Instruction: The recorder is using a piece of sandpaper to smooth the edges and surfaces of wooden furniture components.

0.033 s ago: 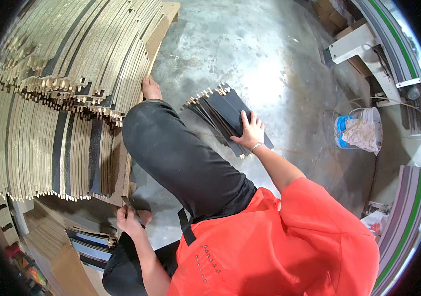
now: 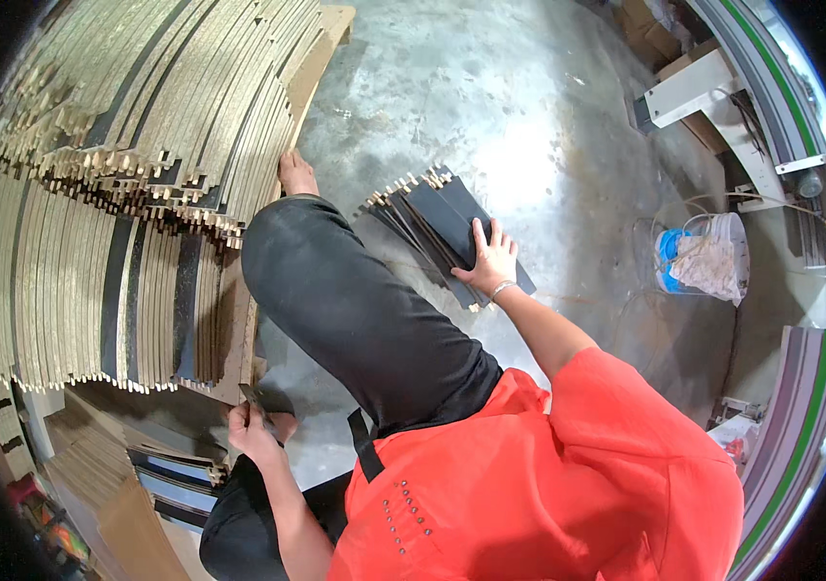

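Note:
My right hand [image 2: 493, 263] lies on the top of a fanned stack of dark boards [image 2: 444, 208], its fingers spread. Light wooden dowels stick out along both ends of these boards. My left hand [image 2: 254, 434], low on the left, is closed round a small dark flat piece [image 2: 252, 395] that points up beside the corner of a board under the big stack. Its kind is too small to tell. A large stack of panels on edge [image 2: 64, 281], mostly raw chipboard with some dark ones, fills the left side, with dowels along its edges.
My black-trousered knee [image 2: 335, 290] comes between the big stack and the dark boards. A bucket [image 2: 728, 254] with a pale cloth and blue rim stands on the right, near thin hoses. Machine legs [image 2: 694, 87] and striped rails line the right side. Cardboard [image 2: 137, 528] lies lower left.

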Motion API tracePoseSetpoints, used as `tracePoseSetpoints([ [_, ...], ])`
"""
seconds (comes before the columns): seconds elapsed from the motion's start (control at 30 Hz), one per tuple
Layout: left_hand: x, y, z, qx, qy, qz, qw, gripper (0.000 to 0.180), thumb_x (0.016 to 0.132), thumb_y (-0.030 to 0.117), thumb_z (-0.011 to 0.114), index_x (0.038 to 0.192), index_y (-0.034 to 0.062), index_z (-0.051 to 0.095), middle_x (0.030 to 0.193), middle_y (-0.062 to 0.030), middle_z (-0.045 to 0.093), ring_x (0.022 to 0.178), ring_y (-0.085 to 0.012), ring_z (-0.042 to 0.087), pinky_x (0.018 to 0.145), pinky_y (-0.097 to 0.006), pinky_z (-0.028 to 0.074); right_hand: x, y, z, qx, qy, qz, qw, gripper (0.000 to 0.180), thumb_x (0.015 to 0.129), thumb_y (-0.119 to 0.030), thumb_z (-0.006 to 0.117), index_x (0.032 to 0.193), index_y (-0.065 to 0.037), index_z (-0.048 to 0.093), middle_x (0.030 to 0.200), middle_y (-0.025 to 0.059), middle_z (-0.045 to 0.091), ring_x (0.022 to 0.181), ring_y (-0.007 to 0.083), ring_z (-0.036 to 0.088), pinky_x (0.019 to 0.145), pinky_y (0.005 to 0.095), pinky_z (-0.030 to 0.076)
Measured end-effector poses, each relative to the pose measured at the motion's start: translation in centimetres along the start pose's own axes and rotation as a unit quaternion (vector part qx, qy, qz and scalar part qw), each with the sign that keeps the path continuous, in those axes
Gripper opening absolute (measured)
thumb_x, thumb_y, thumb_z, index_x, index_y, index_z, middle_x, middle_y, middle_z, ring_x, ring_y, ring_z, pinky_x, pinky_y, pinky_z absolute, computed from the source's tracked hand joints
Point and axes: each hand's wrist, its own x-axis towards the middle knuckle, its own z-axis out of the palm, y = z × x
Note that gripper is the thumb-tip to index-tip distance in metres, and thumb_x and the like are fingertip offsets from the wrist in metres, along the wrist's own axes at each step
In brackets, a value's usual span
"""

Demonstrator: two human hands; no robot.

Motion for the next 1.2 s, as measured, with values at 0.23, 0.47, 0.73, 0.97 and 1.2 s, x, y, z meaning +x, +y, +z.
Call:
tracePoseSetpoints([
  [0.23, 0.0, 2.7, 1.1, -0.041, -0.012, -0.003, 0.999, 0.003, 0.085, -0.001, 0.059, 0.082, -0.0012, 0.059, 0.072, -0.0029, 0.057, 0.05, -0.0114, 0.047, 0.04, -0.027, 0.037, 0.9, -1.8, -1.0, 0.035, 0.037, -0.005, 0.999, 0.093, 0.073, -0.054, 0.068, 0.146, -0.015, 0.026, 0.149, 0.0254, 0.018, 0.138, 0.0424, 0.017, 0.109, 0.0589, 0.015],
  [0.47, 0.8, -0.1, 1.7, -0.092, -0.004, 0.035, 0.995, 0.003, 0.08, -0.003, 0.063, 0.079, -0.0043, 0.061, 0.073, -0.0011, 0.06, 0.067, -0.0092, 0.052, 0.063, -0.025, 0.042, 10.4, -7.4, -7.2, 0.159, 0.248, -0.085, 0.952, 0.076, 0.073, -0.026, 0.074, 0.135, -0.004, 0.037, 0.143, 0.0327, 0.023, 0.132, 0.0454, 0.028, 0.107, 0.0474, 0.029],
  [0.73, 0.2, 2.6, 0.9, -0.056, 0.01, 0.004, 0.998, 0.006, 0.079, -0.001, 0.065, 0.078, -0.0047, 0.061, 0.073, -0.0014, 0.059, 0.065, -0.0105, 0.051, 0.063, -0.026, 0.043, 13.1, -28.7, -34.4, 0.244, 0.487, -0.426, 0.722, 0.062, 0.075, -0.022, 0.071, 0.127, -0.001, 0.045, 0.135, 0.0294, 0.036, 0.123, 0.0438, 0.038, 0.103, 0.0453, 0.035],
  [0.97, 0.7, 2.2, 1.5, -0.068, 0.033, 0.056, 0.996, 0.006, 0.078, 0.0, 0.067, 0.082, -0.004, 0.065, 0.068, -0.0031, 0.061, 0.064, -0.0091, 0.056, 0.06, -0.024, 0.045, 10.7, -37.7, -41.5, 0.59, 0.218, -0.307, 0.714, 0.041, 0.083, -0.033, 0.065, 0.106, -0.001, 0.054, 0.088, 0.0146, 0.061, 0.078, 0.0301, 0.06, 0.074, 0.0399, 0.05],
  [1.2, 0.8, 3.0, 1.3, -0.139, 0.02, 0.05, 0.989, 0.007, 0.079, 0.001, 0.067, 0.083, -0.0035, 0.066, 0.067, -0.0018, 0.061, 0.061, -0.008, 0.054, 0.059, -0.024, 0.044, 5.1, -37.6, -36.9, 0.688, -0.067, -0.293, 0.66, 0.024, 0.087, -0.025, 0.058, 0.078, -0.004, 0.053, 0.07, 0.0066, 0.055, 0.053, 0.0165, 0.057, 0.045, 0.0306, 0.046],
])
